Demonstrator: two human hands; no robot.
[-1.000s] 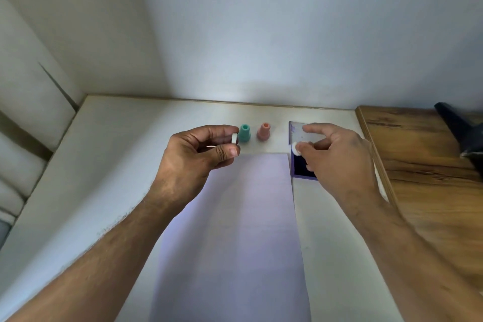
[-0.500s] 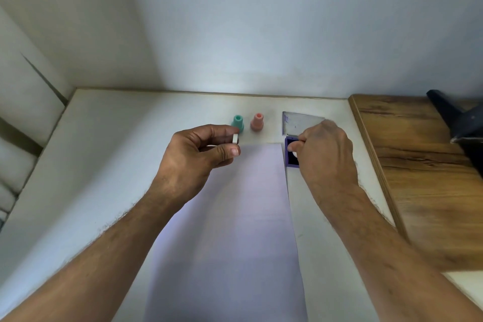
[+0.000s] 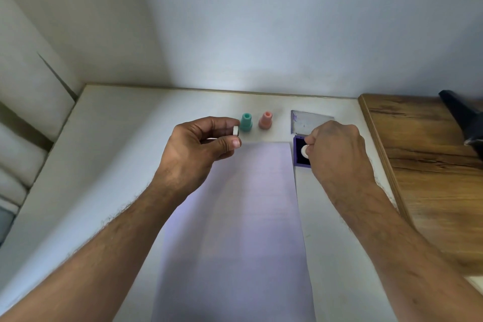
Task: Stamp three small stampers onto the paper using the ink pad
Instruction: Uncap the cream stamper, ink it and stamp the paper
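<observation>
A sheet of white paper lies lengthwise on the white table. My right hand grips a white stamper and holds it down on the purple ink pad at the paper's top right corner. The pad's clear lid lies just behind it. My left hand hovers over the paper's top left, pinching a small white cap between thumb and forefinger. A teal stamper and a pink stamper stand upright beyond the paper.
The white table meets a wall at the back and a cushioned surface on the left. A wooden tabletop adjoins on the right, with a dark object at its far edge.
My right hand dropped from the lid area onto the ink pad with the white stamper. The left hand stayed in place with the cap.
</observation>
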